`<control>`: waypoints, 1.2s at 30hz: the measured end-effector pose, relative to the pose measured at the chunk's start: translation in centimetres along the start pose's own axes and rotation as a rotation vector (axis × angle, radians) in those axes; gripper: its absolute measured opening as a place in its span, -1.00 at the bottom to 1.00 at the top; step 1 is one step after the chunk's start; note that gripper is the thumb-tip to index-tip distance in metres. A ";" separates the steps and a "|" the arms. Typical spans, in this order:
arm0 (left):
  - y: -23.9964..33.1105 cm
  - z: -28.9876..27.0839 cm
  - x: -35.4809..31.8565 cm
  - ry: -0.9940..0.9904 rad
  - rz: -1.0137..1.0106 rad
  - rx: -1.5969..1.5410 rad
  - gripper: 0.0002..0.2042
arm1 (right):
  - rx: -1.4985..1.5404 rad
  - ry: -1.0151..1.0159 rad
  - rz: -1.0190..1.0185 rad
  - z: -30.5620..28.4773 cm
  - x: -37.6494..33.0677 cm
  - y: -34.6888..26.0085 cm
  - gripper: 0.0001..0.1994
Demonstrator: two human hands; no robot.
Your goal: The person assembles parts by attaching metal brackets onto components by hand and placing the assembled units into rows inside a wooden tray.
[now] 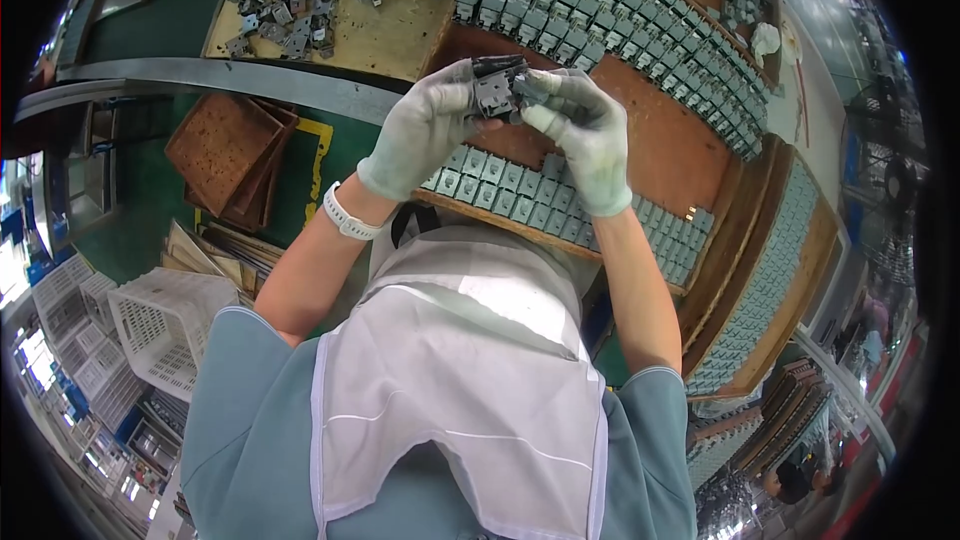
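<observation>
Both hands meet over the near part of a wooden tray. My left hand [430,125], in a white glove with bare fingertips showing, grips a small grey metal bracket [495,95] with holes in its face. A dark piece [497,66] lies along the bracket's upper side; I cannot tell whether it is joined to it. From the other side my right hand [588,135], gloved too, pinches a small grey metal piece [533,90] against the bracket. The fingers partly hide where the two pieces touch. Below the hands, rows of grey metal parts [505,190] line the tray's near edge.
Loose metal parts [300,0] are heaped on a yellowish board at the far left. More rows of parts [580,0] fill the tray's far side. Stacked wooden trays [735,270] stand at right. Brown trays [222,153] and a white plastic crate [165,325] sit at left.
</observation>
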State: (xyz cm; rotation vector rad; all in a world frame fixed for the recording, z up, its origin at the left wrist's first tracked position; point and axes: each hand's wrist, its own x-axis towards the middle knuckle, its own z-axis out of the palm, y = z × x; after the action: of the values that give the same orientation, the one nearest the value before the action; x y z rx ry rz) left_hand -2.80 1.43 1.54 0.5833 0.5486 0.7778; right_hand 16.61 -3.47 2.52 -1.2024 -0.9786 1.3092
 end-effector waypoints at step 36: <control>0.2 -0.8 1.1 0.017 0.070 0.809 -0.77 | -0.359 0.025 0.149 -0.3 -0.9 -1.5 -0.80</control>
State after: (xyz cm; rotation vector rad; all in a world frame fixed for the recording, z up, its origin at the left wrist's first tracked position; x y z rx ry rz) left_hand -2.73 2.61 0.81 1.3453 0.8659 0.6069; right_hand 17.11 -4.19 4.02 -1.5860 -1.1567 1.2628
